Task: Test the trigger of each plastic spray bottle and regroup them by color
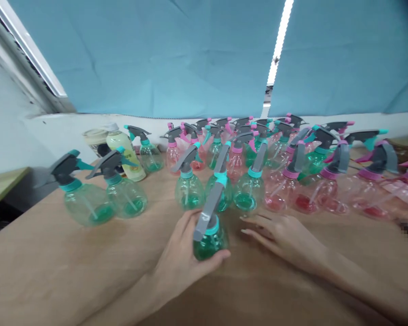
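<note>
My left hand (187, 253) is wrapped around the body of a green spray bottle (209, 246) with a grey trigger head and teal collar. The bottle is upright, close to me. To its right, my right hand (275, 233) hovers low over the table with fingers apart and nothing in them. Just beyond stand more green spray bottles, such as one (247, 194) directly ahead of my right fingertips and another (189, 190) behind my left hand. Pink spray bottles begin farther right, one of them (279, 192) beyond my right hand.
Two green spray bottles (88, 203) stand on the left of the wooden table (54, 267). Behind them are a pale yellow-green bottle (125, 154) and a whitish container (97, 140). Several pink and green sprayers crowd the back and right. A blue curtain (190, 59) hangs behind.
</note>
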Action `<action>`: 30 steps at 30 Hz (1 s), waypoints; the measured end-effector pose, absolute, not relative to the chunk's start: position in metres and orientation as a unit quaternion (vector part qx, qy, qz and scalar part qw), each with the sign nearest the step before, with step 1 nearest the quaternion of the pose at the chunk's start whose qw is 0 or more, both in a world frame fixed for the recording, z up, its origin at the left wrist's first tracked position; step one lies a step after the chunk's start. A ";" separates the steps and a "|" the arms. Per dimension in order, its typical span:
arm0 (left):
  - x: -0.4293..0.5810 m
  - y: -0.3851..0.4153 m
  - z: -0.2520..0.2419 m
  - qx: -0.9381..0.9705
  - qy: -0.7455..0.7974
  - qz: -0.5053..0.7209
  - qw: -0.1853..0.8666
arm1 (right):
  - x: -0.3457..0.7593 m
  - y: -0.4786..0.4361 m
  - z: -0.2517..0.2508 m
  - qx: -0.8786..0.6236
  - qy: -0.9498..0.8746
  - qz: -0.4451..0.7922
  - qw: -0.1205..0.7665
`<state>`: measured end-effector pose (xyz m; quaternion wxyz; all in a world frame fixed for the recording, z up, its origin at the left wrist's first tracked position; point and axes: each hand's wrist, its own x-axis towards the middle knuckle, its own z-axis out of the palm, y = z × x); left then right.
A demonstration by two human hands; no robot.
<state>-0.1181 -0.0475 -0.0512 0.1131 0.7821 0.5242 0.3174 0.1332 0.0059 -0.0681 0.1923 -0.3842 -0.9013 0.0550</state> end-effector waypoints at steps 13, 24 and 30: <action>-0.214 -0.034 -0.049 0.649 0.684 0.310 -0.121 | 0.027 0.022 -0.023 -0.430 -0.829 0.199 0.298; -0.220 -0.005 -0.017 0.683 0.684 0.232 -0.106 | -0.006 0.046 -0.023 -0.445 -0.791 0.319 0.274; -0.220 0.002 -0.016 0.676 0.692 0.241 -0.080 | -0.013 0.055 -0.027 -0.455 -0.786 0.317 0.274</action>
